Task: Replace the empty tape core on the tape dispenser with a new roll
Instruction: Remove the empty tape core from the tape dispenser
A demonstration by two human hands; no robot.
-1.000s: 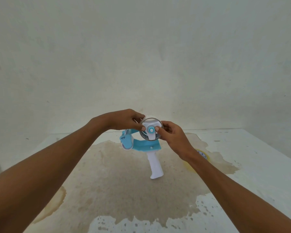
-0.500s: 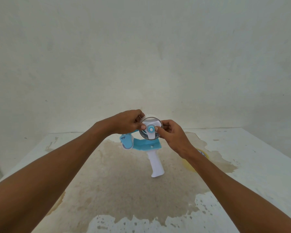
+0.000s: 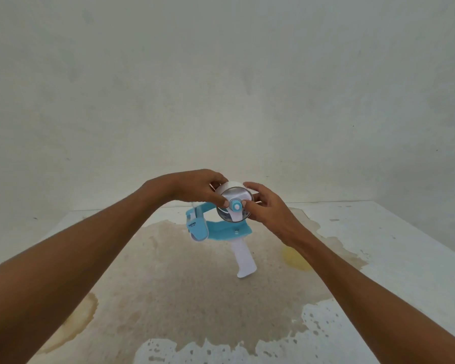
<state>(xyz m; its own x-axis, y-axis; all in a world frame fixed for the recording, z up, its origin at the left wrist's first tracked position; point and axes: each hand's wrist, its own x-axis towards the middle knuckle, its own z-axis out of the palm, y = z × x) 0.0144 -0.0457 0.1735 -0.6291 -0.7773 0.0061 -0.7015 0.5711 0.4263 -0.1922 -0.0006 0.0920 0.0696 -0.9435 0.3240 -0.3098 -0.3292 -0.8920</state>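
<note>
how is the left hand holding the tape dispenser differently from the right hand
The left hand reaches over from the left, its knuckles up and fingers curled around the back of the wheel; the right hand comes from the right with its fingers spread looser. The left hand is nearer the blue front guard; the right hand sits above the white handle. Both thumbs press beside the blue hub of the tape dispenser.

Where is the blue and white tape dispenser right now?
The tape dispenser is in the middle of the head view, held up above the stained table between the left hand and the right hand.
</note>
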